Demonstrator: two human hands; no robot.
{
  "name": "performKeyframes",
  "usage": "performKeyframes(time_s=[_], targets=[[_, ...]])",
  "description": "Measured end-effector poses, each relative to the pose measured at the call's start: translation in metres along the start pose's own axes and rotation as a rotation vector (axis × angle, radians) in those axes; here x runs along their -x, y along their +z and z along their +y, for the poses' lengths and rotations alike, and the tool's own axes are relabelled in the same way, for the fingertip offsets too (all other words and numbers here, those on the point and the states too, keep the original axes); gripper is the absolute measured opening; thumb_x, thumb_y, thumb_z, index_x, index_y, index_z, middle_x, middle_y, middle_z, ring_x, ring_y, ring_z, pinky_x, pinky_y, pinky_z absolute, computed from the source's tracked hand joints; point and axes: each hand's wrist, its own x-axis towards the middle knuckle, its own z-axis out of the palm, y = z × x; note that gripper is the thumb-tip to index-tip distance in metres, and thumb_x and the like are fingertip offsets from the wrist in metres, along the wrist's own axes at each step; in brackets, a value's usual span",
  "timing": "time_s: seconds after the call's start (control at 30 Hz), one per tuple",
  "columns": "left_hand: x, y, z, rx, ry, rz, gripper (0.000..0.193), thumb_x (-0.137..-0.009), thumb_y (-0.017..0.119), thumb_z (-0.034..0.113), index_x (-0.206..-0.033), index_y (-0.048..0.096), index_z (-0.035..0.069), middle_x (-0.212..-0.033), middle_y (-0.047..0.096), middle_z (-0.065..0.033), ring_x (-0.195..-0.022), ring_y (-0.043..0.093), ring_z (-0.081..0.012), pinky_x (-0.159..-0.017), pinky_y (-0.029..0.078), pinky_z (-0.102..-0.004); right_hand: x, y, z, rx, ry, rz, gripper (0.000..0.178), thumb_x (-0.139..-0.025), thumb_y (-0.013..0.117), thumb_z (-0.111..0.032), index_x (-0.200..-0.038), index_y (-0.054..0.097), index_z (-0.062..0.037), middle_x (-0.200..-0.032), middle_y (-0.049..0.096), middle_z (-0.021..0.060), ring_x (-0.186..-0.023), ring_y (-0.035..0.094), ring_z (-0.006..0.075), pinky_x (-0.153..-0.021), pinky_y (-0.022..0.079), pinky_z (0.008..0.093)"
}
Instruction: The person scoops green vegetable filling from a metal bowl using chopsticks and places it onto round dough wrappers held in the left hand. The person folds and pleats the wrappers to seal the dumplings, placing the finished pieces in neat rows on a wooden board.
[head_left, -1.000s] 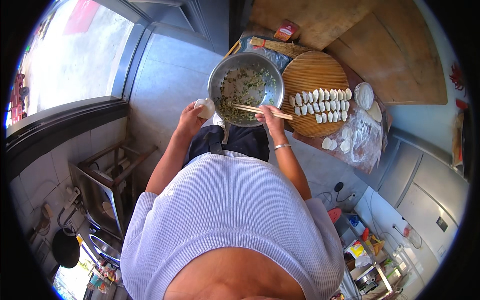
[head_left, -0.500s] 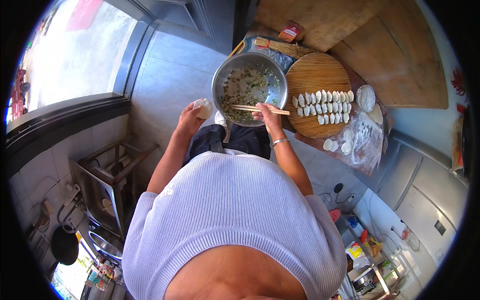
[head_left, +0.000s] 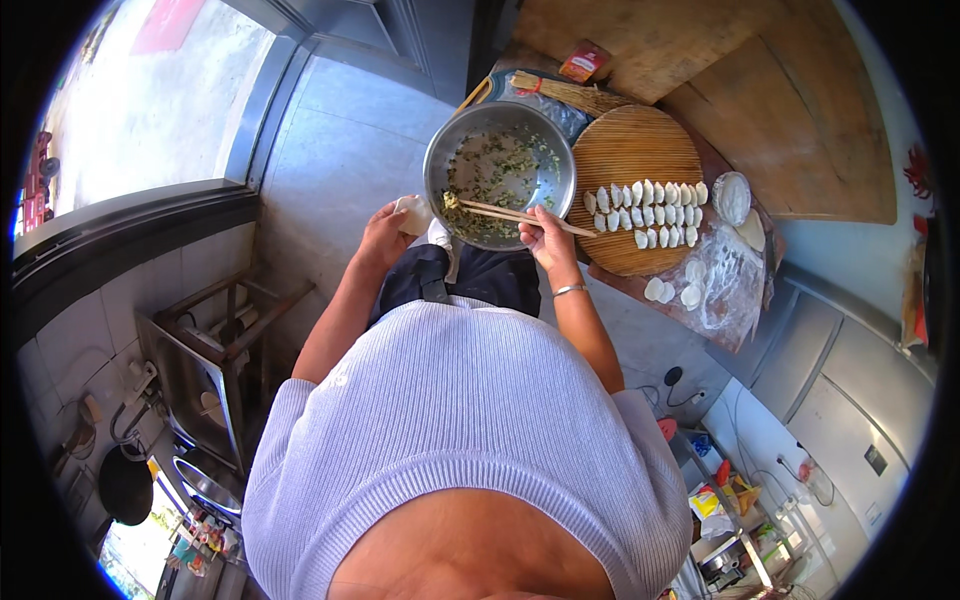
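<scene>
A round white dumpling wrapper [head_left: 413,215] rests in my left hand [head_left: 386,235], just left of a large steel bowl [head_left: 436,150]. Chopped green filling [head_left: 500,165] is spread over the bowl's bottom. My right hand [head_left: 546,238], at the bowl's near right rim, grips a pair of wooden chopsticks [head_left: 515,214]. Their tips hold a small clump of filling [head_left: 450,201] by the bowl's left side, close to the wrapper. Right of the bowl, rows of folded white dumplings [head_left: 658,214] lie on a round slatted tray [head_left: 640,150].
Several loose wrappers [head_left: 692,294] and a clear plastic sheet [head_left: 725,280] lie at the table's near right. A small round white dish [head_left: 733,198] stands beside the tray. Behind are a straw whisk [head_left: 570,92] and a red packet [head_left: 584,62]. A metal-framed stand [head_left: 215,370] is at left.
The chopsticks have swung so their tips lift a clump of filling toward the wrapper. My right hand has shifted slightly right; my left hand has moved a little toward the bowl.
</scene>
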Motion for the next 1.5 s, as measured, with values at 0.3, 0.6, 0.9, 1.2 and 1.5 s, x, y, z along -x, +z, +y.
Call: performKeyframes(time_s=[0.3,0.6,0.9,1.2,1.5], targets=[[-0.002,0.049,-0.014,0.040,-0.074,-0.200,0.042,-0.082,0.040,-0.012,-0.121,0.054,-0.001,-0.117,0.059,-0.0139,-0.106,0.060,-0.0265,-0.092,0.051,-0.0370,0.075,0.036,-0.024,0.243,-0.389,-0.101,0.023,-0.090,0.063,-0.022,-0.093,0.061,0.0011,-0.074,0.064,0.0076,-0.065,0.065,0.0154,-0.059,0.056,0.0259],[0.010,0.078,-0.007,0.050,-0.084,-0.222,0.045,-0.081,0.039,-0.013,-0.121,0.056,0.001,-0.118,0.059,-0.0130,-0.107,0.060,-0.0254,-0.093,0.051,-0.0357,0.136,0.076,-0.043,0.917,-1.103,-0.247,0.018,-0.079,0.073,-0.011,-0.090,0.066,0.0011,-0.087,0.066,0.0115,-0.078,0.064,0.0206,-0.070,0.052,0.0285],[0.009,0.052,-0.002,0.056,-0.017,-0.176,0.046,-0.077,0.041,-0.015,-0.118,0.056,-0.001,-0.113,0.061,-0.0141,-0.104,0.061,-0.0276,-0.095,0.049,-0.0385,0.067,0.034,-0.026,0.761,-0.748,0.015,0.014,-0.090,0.058,-0.009,-0.090,0.063,0.0039,-0.073,0.065,0.0081,-0.062,0.065,0.0119,-0.056,0.051,0.0221],[0.015,0.021,0.012,0.054,0.062,-0.044,0.047,-0.077,0.039,-0.015,-0.121,0.052,-0.003,-0.116,0.058,-0.0167,-0.109,0.058,-0.0295,-0.095,0.048,-0.0391,-0.009,0.017,0.018,0.670,-0.348,-0.030,0.026,-0.090,0.062,-0.020,-0.096,0.065,0.0056,-0.077,0.068,0.0075,-0.061,0.065,0.0107,-0.055,0.053,0.0216],[0.015,0.017,0.010,0.047,0.054,-0.067,0.047,-0.077,0.040,-0.015,-0.120,0.053,-0.003,-0.116,0.058,-0.0168,-0.107,0.059,-0.0290,-0.095,0.048,-0.0390,-0.009,0.004,0.001,0.295,-0.080,-0.066,0.031,-0.091,0.061,-0.028,-0.100,0.058,0.0012,-0.083,0.063,0.0088,-0.069,0.066,0.0180,-0.059,0.056,0.0275]])
